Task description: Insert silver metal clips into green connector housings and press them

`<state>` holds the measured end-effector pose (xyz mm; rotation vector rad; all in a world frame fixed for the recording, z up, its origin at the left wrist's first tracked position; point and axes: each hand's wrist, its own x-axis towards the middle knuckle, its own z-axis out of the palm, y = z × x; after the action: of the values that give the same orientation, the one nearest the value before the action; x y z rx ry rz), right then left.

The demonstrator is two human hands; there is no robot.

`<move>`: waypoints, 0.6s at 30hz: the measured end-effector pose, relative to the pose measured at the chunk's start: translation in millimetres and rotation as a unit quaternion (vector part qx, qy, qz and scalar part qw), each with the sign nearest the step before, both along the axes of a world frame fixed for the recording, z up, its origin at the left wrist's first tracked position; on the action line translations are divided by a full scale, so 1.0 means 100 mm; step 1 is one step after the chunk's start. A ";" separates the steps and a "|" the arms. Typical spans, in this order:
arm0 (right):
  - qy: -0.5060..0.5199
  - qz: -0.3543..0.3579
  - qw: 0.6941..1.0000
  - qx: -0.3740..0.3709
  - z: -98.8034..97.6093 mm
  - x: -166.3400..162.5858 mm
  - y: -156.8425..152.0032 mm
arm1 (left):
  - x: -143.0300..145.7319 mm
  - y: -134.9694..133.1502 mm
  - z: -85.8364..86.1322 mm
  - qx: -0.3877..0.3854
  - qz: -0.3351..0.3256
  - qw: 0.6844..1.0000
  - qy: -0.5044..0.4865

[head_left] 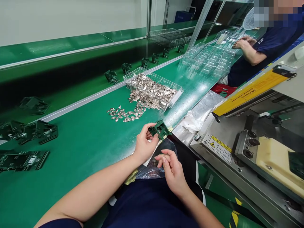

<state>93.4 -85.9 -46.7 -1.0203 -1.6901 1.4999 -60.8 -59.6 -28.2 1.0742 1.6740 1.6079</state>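
My left hand [145, 145] grips a dark green circuit board assembly [161, 129] by its left side, near the table's front edge. My right hand [174, 171] is below and to the right of it, apart from the board. Its fingers are curled and thumb and forefinger pinch together; whatever lies between them is too small to make out. Beneath my hands, a transparent plastic bag [149, 173] lies over my lap, with a white strip [151, 155] beside it. Beyond the board, a transparent tray [177, 95] holds many small metal pieces, and loose metal pieces [127, 116] spill onto the green table.
Several circuit boards [48, 131] lie at the left; others [126, 68] stand along the back rail. A metal machine [220, 136] with a yellow sensor bar [254, 90] is at the right. Transparent trays [206, 61] sit before a co-worker [273, 47]. Crumpled white tissue [192, 123] rests beside the machine.
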 end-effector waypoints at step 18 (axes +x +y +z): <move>0.065 -0.062 0.990 -0.104 -0.31 -0.03 0.08 | -0.64 -0.77 0.23 -0.048 0.063 0.993 -0.090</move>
<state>90.5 -77.6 -77.3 -1.0887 -1.3757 1.6483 -124.8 -136.1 -4.9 0.7647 1.7071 1.6322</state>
